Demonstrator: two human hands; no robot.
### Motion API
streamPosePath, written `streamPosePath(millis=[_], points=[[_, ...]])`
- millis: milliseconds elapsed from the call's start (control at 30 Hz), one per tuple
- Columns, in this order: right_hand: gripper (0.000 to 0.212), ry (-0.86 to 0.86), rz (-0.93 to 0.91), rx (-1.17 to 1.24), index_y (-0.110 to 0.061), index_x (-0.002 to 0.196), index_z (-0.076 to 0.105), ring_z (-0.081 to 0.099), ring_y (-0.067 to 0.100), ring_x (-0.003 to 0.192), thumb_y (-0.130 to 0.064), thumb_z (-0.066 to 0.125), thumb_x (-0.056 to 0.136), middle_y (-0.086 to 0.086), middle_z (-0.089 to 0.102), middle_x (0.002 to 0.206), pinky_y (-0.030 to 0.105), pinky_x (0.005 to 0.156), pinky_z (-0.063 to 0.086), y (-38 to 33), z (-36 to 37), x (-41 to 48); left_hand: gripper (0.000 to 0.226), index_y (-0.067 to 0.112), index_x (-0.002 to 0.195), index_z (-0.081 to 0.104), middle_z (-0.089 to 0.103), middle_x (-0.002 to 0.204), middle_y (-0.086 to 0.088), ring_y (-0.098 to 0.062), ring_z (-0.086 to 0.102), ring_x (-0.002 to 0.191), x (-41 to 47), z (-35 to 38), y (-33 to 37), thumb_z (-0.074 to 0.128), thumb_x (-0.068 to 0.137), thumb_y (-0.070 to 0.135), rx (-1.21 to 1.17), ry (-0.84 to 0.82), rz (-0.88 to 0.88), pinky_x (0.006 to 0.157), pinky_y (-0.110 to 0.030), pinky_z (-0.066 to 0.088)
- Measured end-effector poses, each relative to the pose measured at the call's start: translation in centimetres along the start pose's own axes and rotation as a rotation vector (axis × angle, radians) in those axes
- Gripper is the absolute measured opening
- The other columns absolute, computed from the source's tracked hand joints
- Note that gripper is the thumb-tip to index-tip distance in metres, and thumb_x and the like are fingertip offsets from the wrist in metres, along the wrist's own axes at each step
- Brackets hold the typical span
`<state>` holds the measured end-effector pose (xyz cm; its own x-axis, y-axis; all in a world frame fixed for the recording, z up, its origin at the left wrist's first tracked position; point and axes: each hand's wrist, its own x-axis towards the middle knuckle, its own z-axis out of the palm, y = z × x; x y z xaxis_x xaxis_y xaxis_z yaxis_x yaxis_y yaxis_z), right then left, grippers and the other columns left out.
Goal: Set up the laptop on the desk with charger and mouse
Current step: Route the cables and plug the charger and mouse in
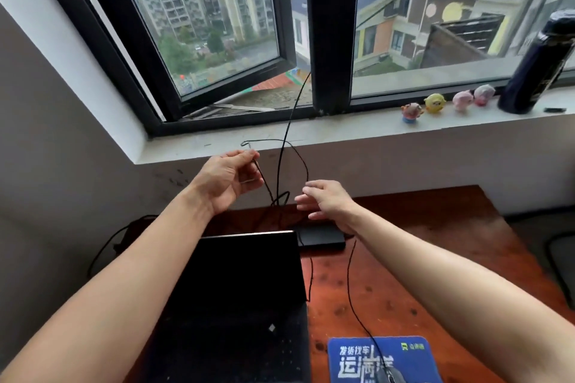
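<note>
An open black laptop (245, 283) stands on the reddish wooden desk (435, 258), its screen dark. My left hand (228, 182) is raised above the laptop's far edge and pinches a thin black cable (281, 165) that loops up toward the window sill. My right hand (326, 200) hovers beside it with fingers spread, holding nothing. A black charger brick (322, 239) lies behind the laptop to its right. The mouse (390, 376) sits at the bottom edge on a blue mouse pad (413, 357), its cord (351, 286) running back toward the brick.
A white window sill (342, 130) carries several small toy figures (434, 102) and a dark bottle (535, 65) at the right. The left window pane is swung open. Another black cable (105, 246) hangs off the desk's left side by the grey wall.
</note>
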<state>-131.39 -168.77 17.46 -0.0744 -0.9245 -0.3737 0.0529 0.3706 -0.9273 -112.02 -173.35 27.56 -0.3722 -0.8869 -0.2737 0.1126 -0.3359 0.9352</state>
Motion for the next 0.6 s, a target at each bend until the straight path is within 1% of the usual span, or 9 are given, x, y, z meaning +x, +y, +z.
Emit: streamPosePath(millis=[100, 167, 233, 300, 367, 433, 500, 567, 600], points=[[0.040, -0.201, 0.138, -0.001, -0.018, 0.106, 0.065, 0.072, 0.015, 0.085, -0.050, 0.043, 0.098, 0.007, 0.076, 0.091, 0.032, 0.077, 0.048, 1.2, 0.8, -0.3, 0.020, 0.009, 0.080, 0.056, 0.055, 0.054, -0.001, -0.013, 0.059, 0.049, 2.9, -1.2, 0.1, 0.048, 0.098, 0.012, -0.074, 0.055, -0.039, 0.056, -0.028, 0.058], [0.045, -0.243, 0.141, -0.009, -0.017, 0.101, 0.069, 0.068, 0.014, 0.077, -0.055, 0.046, 0.094, 0.002, 0.072, 0.076, 0.031, 0.077, 0.048, 1.8, 0.9, -0.6, 0.021, 0.008, 0.080, 0.055, 0.055, 0.053, -0.002, -0.014, 0.060, 0.048, 4.5, -2.3, -0.3, 0.046, 0.098, 0.011, -0.144, 0.112, -0.051, 0.056, -0.028, 0.059], [0.039, -0.177, 0.073, -0.001, -0.013, 0.095, 0.072, 0.058, 0.011, 0.060, -0.048, 0.056, 0.092, -0.003, 0.058, 0.058, 0.022, 0.062, 0.046, 2.1, 0.5, -0.8, 0.022, 0.006, 0.079, 0.053, 0.056, 0.049, -0.002, -0.015, 0.063, 0.047, 6.1, -3.7, -0.8, 0.045, 0.099, 0.009, -0.199, 0.154, -0.062, 0.055, -0.029, 0.059], [0.027, -0.064, -0.006, -0.018, -0.010, 0.086, 0.072, 0.049, 0.008, 0.048, -0.035, 0.064, 0.090, -0.004, 0.047, 0.051, 0.017, 0.050, 0.038, 2.3, -0.6, -0.9, 0.025, 0.006, 0.077, 0.051, 0.056, 0.046, -0.002, -0.016, 0.065, 0.046, 7.3, -5.5, -1.5, 0.041, 0.100, 0.008, -0.233, 0.215, -0.082, 0.052, -0.030, 0.059], [0.017, 0.009, -0.038, -0.088, -0.010, 0.082, 0.071, 0.046, 0.010, 0.047, -0.024, 0.067, 0.090, -0.001, 0.048, 0.053, 0.018, 0.049, 0.035, 2.8, -2.2, -1.2, 0.028, 0.006, 0.076, 0.049, 0.055, 0.053, -0.006, -0.018, 0.066, 0.049, 8.3, -7.6, -2.6, 0.037, 0.101, 0.006, -0.255, 0.311, -0.121, 0.052, -0.031, 0.059], [0.013, 0.048, -0.020, -0.172, -0.009, 0.081, 0.071, 0.046, 0.011, 0.048, -0.019, 0.068, 0.088, 0.002, 0.051, 0.057, 0.019, 0.049, 0.036, 3.7, -3.9, -1.7, 0.028, 0.006, 0.075, 0.045, 0.050, 0.067, -0.008, -0.023, 0.065, 0.060, 9.1, -9.7, -3.9, 0.033, 0.101, 0.004, -0.250, 0.413, -0.158, 0.070, -0.035, 0.060], [0.013, 0.083, 0.028, -0.256, -0.009, 0.079, 0.071, 0.045, 0.009, 0.047, -0.018, 0.070, 0.087, 0.001, 0.053, 0.058, 0.017, 0.047, 0.036, 5.2, -5.3, -2.0, 0.028, 0.006, 0.077, 0.042, 0.046, 0.073, -0.009, -0.026, 0.060, 0.068, 9.8, -11.9, -5.2, 0.029, 0.100, 0.001, -0.247, 0.509, -0.191, 0.087, -0.044, 0.053], [0.014, 0.104, 0.079, -0.345, -0.008, 0.079, 0.071, 0.046, 0.008, 0.049, -0.020, 0.070, 0.087, 0.001, 0.056, 0.059, 0.015, 0.048, 0.037, 6.9, -6.5, -2.5, 0.025, 0.004, 0.082, 0.043, 0.047, 0.076, -0.010, -0.026, 0.059, 0.068, 10.2, -13.7, -6.2, 0.026, 0.099, -0.001, -0.237, 0.581, -0.226, 0.088, -0.045, 0.052], [0.015, 0.109, 0.096, -0.401, -0.008, 0.078, 0.071, 0.047, 0.008, 0.051, -0.020, 0.071, 0.087, 0.001, 0.057, 0.059, 0.015, 0.050, 0.038, 7.7, -7.1, -2.8, 0.022, 0.002, 0.089, 0.044, 0.047, 0.079, -0.011, -0.026, 0.059, 0.068, 10.3, -14.3, -6.4, 0.025, 0.099, -0.002, -0.230, 0.613, -0.230, 0.086, -0.044, 0.054]])
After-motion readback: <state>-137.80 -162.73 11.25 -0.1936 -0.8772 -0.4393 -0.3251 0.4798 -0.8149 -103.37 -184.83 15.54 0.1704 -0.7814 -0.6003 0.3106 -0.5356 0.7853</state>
